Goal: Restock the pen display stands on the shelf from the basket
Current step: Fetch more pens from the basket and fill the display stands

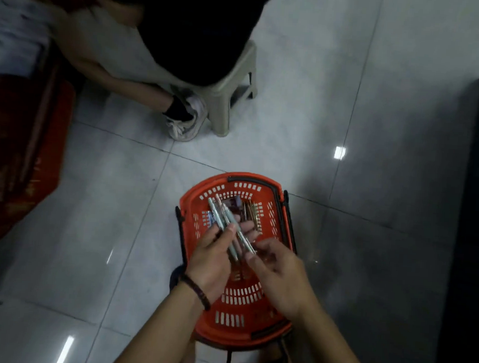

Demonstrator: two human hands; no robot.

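This is looking like a shop, where a red slotted plastic shopping basket (195, 191) with black handles is sitting on glossy pale floor tiles (105, 201) beside blurred, goods-laden shelving (11, 139).

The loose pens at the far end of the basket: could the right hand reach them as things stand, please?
Probably yes. The right hand is above the basket, and the loose pens lie uncovered beyond it. Only the bundle held in the left hand partly crosses them.
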